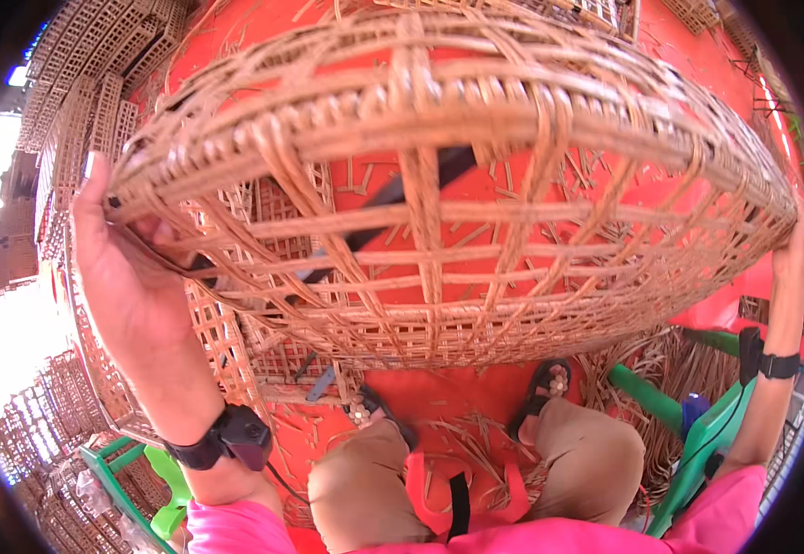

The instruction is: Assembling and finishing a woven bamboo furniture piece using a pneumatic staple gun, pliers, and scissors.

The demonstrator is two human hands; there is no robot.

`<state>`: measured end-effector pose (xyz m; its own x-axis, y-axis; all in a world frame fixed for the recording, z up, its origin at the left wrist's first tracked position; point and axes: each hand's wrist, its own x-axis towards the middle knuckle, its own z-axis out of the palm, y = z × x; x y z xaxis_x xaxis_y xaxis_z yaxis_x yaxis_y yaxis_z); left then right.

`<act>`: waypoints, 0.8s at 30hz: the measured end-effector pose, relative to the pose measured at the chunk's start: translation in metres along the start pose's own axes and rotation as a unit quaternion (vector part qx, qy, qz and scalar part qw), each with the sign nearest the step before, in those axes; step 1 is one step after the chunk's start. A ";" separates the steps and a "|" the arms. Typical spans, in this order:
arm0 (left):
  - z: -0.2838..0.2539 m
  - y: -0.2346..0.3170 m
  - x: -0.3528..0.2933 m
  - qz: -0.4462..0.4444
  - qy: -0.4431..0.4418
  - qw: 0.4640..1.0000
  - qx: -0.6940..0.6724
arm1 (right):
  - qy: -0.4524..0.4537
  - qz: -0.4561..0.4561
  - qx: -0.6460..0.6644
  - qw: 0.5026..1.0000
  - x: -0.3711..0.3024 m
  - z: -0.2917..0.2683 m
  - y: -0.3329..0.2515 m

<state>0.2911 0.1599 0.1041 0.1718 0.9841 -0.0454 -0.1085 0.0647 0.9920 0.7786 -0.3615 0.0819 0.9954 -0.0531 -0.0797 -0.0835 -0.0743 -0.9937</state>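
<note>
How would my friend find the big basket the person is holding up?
Start at the orange floor, littered with cane scraps. Above the knees, the left hand and right hand grip the big woven basket. Unlike the flat lattice panels stacked around, it is round, bowl-shaped and lifted.

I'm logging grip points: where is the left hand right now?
In the head view, the left hand is at the left, gripping the left rim of the big woven basket held up over the red floor.

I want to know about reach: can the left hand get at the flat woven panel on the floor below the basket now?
Probably not as things stand. The left hand grips the basket rim, and the basket hangs between it and the panel. It would have to let go first.
</note>
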 end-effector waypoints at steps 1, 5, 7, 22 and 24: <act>0.004 -0.004 0.004 -0.002 0.001 1.000 -0.001 | 0.000 -0.001 -0.003 1.000 0.000 0.000 -0.003; 0.010 -0.011 0.002 -0.042 0.053 0.997 0.029 | -0.026 0.033 0.029 0.999 -0.030 0.033 0.012; -0.002 -0.024 0.002 -0.074 0.045 0.996 0.001 | -0.042 0.060 0.004 0.997 -0.059 0.048 0.007; -0.117 0.040 -0.107 -0.213 -0.115 0.968 0.071 | -0.125 0.169 -0.098 0.973 -0.174 -0.054 -0.015; -0.132 0.048 -0.105 -0.244 -0.134 0.957 0.086 | -0.105 0.232 -0.132 0.958 -0.185 -0.053 -0.030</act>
<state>0.1388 0.0812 0.1407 0.4076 0.7649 -0.4988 0.2073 0.4544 0.8663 0.5942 -0.4018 0.1306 0.8333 0.0576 -0.5499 -0.5009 -0.3422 -0.7949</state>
